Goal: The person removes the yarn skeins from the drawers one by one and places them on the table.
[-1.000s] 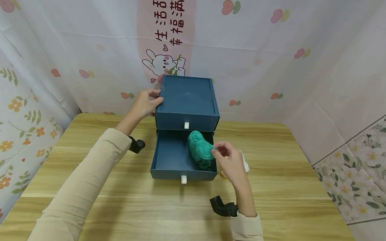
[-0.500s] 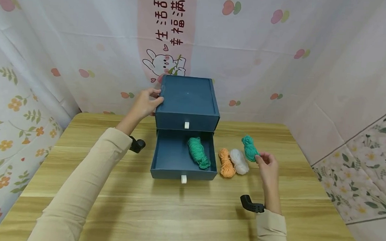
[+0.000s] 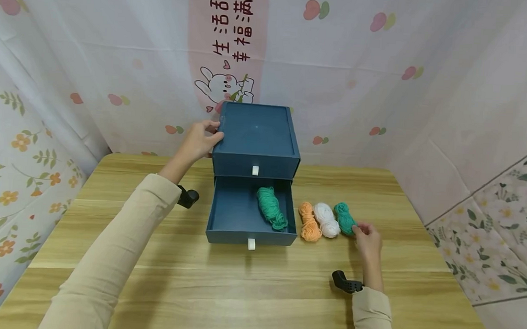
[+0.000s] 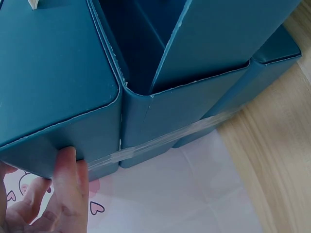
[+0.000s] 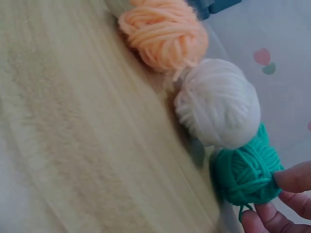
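- Nearest: wood-grain tabletop (image 3: 240, 291), with my beige cloth sleeves (image 3: 95, 270) reaching over it.
- My right hand (image 3: 368, 241): thumb and fingertips pinch the near end of a small teal-green yarn skein (image 3: 343, 218); a loose strand (image 5: 241, 212) hangs by the fingers.
- That skein is at the right end of a row of three; can't tell if its full weight is on the wood.
- Next left, just beside it: fluffy white yarn skein (image 3: 327, 220). Then peach-orange yarn skein (image 3: 309, 223), nearest the drawer.
- Dark blue plastic lower drawer (image 3: 232, 210): pulled out. Second teal-green yarn skein (image 3: 270, 208) lies slantwise in its right half.
- My left hand (image 3: 200, 139): fingers mostly straight, touching the left side of the dark blue plastic cabinet (image 3: 256, 130).
- Upper drawer (image 3: 232, 165) pushed in; clear tape (image 4: 165, 142) crosses the cabinet's side.
- Farthest: white cloth backdrop (image 3: 337, 99), rabbit print.
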